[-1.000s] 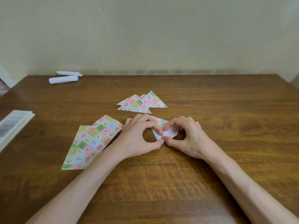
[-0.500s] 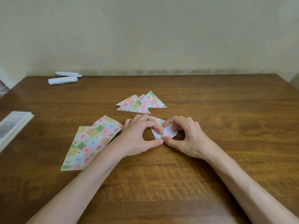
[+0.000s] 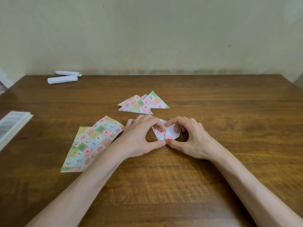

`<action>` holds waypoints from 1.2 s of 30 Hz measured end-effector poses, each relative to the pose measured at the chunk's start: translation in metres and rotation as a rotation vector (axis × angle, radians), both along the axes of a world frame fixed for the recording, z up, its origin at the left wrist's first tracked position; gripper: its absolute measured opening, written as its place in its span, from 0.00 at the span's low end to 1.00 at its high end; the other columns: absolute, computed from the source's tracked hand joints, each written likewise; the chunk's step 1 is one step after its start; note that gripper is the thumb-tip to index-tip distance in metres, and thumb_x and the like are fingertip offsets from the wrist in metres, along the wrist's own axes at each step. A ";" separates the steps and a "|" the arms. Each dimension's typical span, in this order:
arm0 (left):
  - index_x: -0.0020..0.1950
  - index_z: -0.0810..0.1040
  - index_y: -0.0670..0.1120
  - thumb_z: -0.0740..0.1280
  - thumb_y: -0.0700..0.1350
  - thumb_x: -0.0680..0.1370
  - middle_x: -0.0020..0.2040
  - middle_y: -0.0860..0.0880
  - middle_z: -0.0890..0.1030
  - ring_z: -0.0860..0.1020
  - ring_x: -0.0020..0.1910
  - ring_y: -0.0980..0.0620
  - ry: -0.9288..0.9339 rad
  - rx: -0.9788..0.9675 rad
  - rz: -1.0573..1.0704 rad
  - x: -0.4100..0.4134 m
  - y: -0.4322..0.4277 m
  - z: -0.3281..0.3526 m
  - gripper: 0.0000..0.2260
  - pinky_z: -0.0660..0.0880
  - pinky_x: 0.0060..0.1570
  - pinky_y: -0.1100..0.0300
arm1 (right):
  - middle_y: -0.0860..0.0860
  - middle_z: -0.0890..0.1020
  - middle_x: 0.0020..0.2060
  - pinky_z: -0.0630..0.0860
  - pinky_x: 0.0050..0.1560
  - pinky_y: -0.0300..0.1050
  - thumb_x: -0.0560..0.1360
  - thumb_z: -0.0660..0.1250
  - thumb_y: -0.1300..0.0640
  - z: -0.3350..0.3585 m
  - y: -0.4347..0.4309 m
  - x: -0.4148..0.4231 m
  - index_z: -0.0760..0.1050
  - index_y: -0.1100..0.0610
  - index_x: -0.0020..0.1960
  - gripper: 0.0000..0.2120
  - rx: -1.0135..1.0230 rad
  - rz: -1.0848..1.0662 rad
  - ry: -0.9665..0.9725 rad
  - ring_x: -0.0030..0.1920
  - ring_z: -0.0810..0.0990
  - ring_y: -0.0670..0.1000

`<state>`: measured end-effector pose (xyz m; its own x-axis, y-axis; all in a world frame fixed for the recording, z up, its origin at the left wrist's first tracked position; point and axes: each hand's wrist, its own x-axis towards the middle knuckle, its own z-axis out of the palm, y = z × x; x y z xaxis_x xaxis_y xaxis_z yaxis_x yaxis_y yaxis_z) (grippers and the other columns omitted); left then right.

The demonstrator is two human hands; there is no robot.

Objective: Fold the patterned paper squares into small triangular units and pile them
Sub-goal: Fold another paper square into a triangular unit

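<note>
Flat paper sheets (image 3: 91, 145): pastel pink, green, blue, yellow checks with small pictures. Folded triangles (image 3: 144, 104): same pattern. Table (image 3: 229, 112): brown woodgrain. Rolled papers (image 3: 63, 79): white.

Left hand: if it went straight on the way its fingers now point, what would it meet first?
Probably the right hand, just across the half-folded paper that the left hand also pinches; the thumbs seem to touch.

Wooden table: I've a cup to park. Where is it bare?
Bare: the right side of the brown wooden table, beyond the right hand. Crowded: left of it, the half-folded patterned paper, left hand, patterned paper triangles and flat patterned sheets.
</note>
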<state>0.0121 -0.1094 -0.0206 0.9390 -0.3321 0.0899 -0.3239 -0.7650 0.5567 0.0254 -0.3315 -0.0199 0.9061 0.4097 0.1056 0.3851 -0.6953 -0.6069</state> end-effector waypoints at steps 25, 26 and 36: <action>0.53 0.81 0.63 0.70 0.65 0.75 0.59 0.63 0.73 0.65 0.66 0.65 0.045 -0.028 -0.010 -0.002 -0.001 0.003 0.11 0.57 0.65 0.56 | 0.42 0.78 0.48 0.70 0.65 0.55 0.70 0.73 0.49 0.000 -0.004 0.005 0.73 0.41 0.60 0.20 0.113 0.014 0.097 0.52 0.75 0.47; 0.53 0.81 0.63 0.70 0.65 0.75 0.59 0.63 0.73 0.65 0.66 0.65 0.047 -0.028 -0.011 -0.002 -0.001 0.003 0.11 0.57 0.64 0.56 | 0.42 0.78 0.48 0.70 0.65 0.56 0.70 0.72 0.49 0.000 -0.004 0.005 0.73 0.41 0.60 0.20 0.105 0.012 0.097 0.53 0.75 0.47; 0.54 0.81 0.63 0.72 0.62 0.76 0.59 0.65 0.72 0.64 0.67 0.65 0.067 -0.012 -0.014 0.000 0.000 0.002 0.09 0.56 0.65 0.57 | 0.47 0.79 0.48 0.72 0.54 0.41 0.70 0.70 0.71 0.004 -0.010 0.011 0.75 0.49 0.60 0.25 0.182 0.028 0.177 0.47 0.74 0.46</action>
